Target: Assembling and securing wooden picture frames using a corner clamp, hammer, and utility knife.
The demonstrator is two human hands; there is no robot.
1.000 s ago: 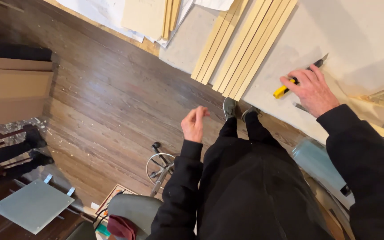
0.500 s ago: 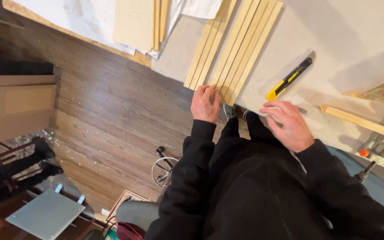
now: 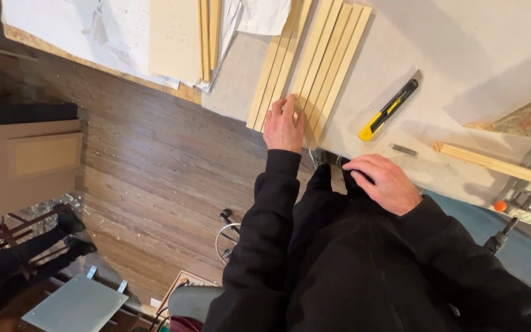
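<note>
Pale worktable (image 3: 462, 37) — seven wooden slats (image 3: 314, 61), one utility knife (image 3: 390, 109). Left hand (image 3: 283, 126) flat on slats — right hand (image 3: 383, 182) curled, empty.

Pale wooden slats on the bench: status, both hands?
Left hand flat on pale wooden slats, no grip. Right hand empty at bench edge. Yellow-and-black utility knife lies apart, untouched.
</note>
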